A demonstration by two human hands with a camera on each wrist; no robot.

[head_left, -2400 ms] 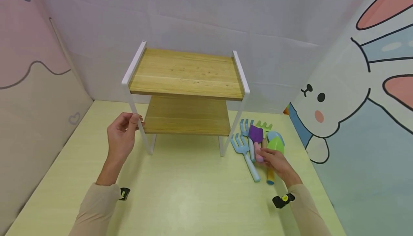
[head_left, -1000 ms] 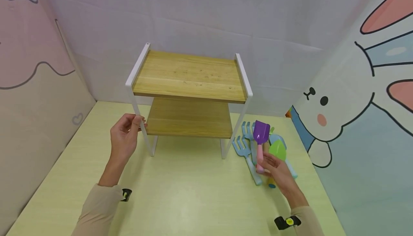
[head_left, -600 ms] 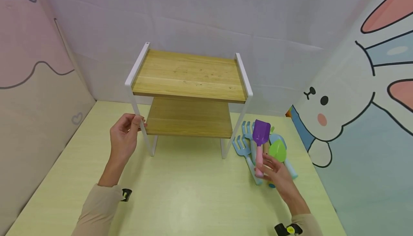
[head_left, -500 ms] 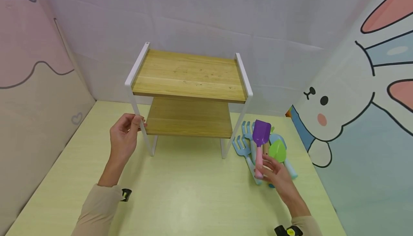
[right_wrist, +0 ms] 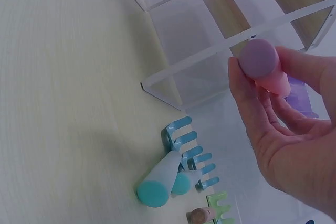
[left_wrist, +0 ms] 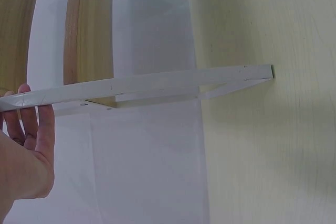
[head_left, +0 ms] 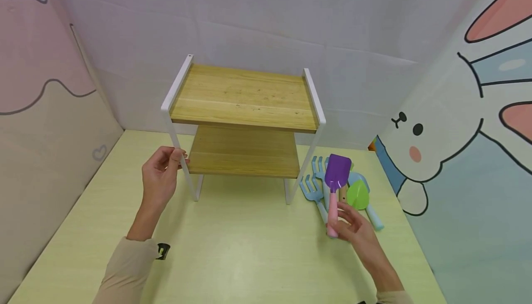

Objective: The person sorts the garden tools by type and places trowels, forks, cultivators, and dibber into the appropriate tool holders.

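My left hand (head_left: 160, 179) grips the left front leg of a small two-tier rack (head_left: 245, 96), thumb on the near side and fingers behind. The rack has wooden shelves and a white frame (left_wrist: 157, 81). My right hand (head_left: 359, 232) pinches the pink handle of a toy shovel (head_left: 337, 171) with a purple blade, held raised with the blade pointing away. In the right wrist view the round end of the shovel's handle (right_wrist: 258, 59) sits between thumb and fingers. Under and beside it lie blue garden forks (head_left: 311, 189) and a green-bladed shovel (head_left: 358, 194).
A green rake (right_wrist: 218, 203) with a wooden handle lies among the tools, partly covered in the head view. A light-blue handle (head_left: 374, 216) sticks out at the pile's right. The pale table (head_left: 245, 253) meets a white cloth wall (head_left: 257, 17) and a rabbit-printed side panel (head_left: 440, 133).
My right hand has picked the purple shovel up off the pile and drawn it up and slightly toward me. My left hand has stayed on the rack's leg.
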